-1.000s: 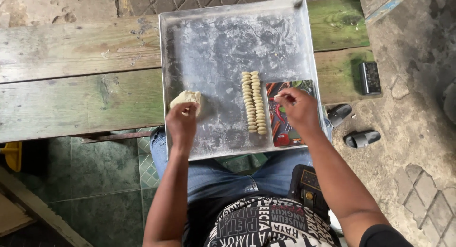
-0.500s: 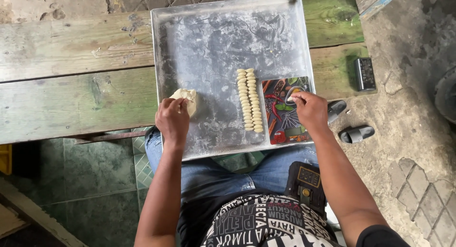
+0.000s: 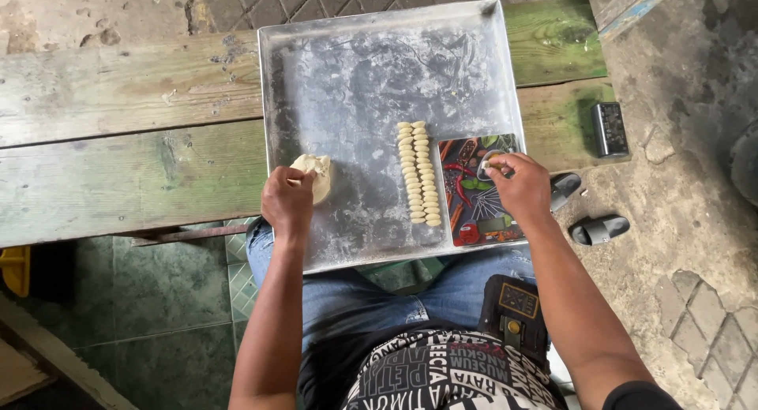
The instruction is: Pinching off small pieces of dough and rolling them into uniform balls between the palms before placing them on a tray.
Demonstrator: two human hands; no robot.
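The left hand (image 3: 288, 201) holds a dough lump (image 3: 316, 173) on the tray (image 3: 355, 71), and the right hand (image 3: 517, 185) pinches a small bit over the colourful board (image 3: 474, 213).

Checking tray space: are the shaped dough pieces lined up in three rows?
No, the shaped dough pieces form two rows on the metal tray, beside the patterned board.

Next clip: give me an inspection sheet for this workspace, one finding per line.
Surface: worn green wooden bench carrying a floured metal tray.
Job's things: dough lump at the tray's left edge; two rows of small dough pieces; printed board.
Clutter: dark box on the bench.
Grippers: left hand on the dough lump; right hand pinching a small piece over the board.
Cables: nothing seen.
Surroundings: sandals on the concrete ground, tiled floor below.
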